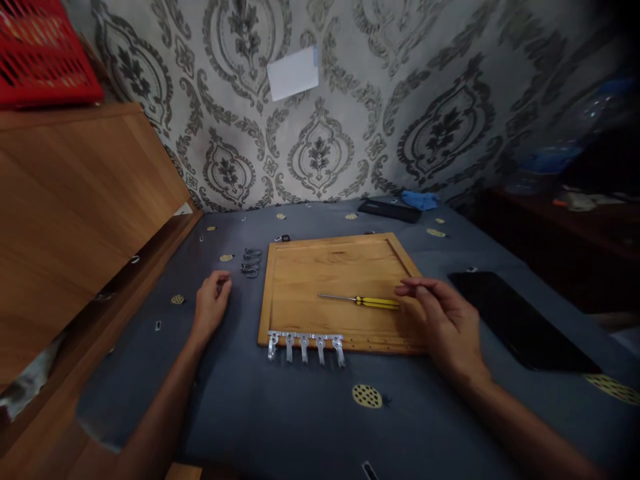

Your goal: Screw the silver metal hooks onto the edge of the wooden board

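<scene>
My left hand (213,301) rests on the dark grey cloth left of a framed wooden board (310,267). Its fingers are loosely curled, and nothing shows in them. Over the board's right side hovers my right hand (447,323), fingers stretched forward and thumb apart. Just beyond its fingertips, a screwdriver (377,303) with a yellow and black handle lies on the board, its shaft pointing left. Along the board's near edge sits a metal strip with several silver hooks (305,349). Small dark holes continue along that edge to the right.
Several dark metal hooks (251,263) lie left of the board. A black phone-like slab (520,323) is at the right. Toward the wall are a black case (390,211) and a blue cloth (420,200). A wooden cabinet (85,227) with a red basket (47,60) borders the left.
</scene>
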The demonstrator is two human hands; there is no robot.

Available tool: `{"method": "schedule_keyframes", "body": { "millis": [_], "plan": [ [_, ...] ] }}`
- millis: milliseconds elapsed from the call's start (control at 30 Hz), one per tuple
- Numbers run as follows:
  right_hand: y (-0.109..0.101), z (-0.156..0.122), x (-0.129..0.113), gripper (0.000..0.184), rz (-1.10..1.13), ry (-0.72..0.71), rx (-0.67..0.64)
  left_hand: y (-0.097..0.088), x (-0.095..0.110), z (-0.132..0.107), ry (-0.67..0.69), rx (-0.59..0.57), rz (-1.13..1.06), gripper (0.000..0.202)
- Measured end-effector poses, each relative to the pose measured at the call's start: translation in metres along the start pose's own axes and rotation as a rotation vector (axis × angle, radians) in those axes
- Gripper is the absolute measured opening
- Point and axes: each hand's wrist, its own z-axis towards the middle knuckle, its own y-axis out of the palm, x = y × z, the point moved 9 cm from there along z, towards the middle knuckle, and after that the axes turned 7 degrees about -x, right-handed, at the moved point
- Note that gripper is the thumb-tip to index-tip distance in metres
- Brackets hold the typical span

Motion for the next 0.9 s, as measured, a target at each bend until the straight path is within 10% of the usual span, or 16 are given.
{"method": "schedule_keyframes", "body": {
  "millis": [333,900],
  "plan": [
    [0.009,-0.003,-0.008,0.026,-0.030,-0.090,-0.081,0.035,0.011,0.028,0.111,-0.134,0.212,0.029],
    [0.011,-0.002,-0.009,0.021,-0.060,-0.077,-0.111,0.034,-0.005,0.026,0.035,-0.170,0.374,0.027]
  ]
}}
